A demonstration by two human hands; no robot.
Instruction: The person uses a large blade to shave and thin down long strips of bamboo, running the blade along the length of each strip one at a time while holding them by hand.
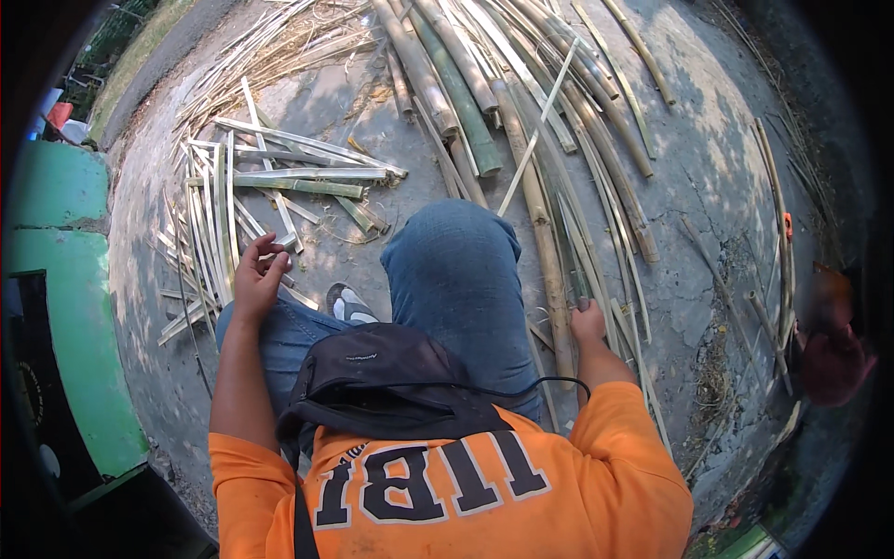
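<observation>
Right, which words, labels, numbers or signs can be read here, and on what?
Orange shirt: large dark lettering, legible but not copied here.
Same shirt: smaller lettering, not clear.
Black bag: small pale mark, too small to read.
Dark panel, left: faint curved marks, too blurred.

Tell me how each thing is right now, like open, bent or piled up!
Left hand: partly open, fingers bent.
Right hand: looks curled; can't tell its grip.
Split strips: piled, crossing each other.
Bamboo poles: round, lying down.
Thin shavings: loosely heaped.
Black bag: worn on the body.
Jeans: worn, knees bent.
</observation>
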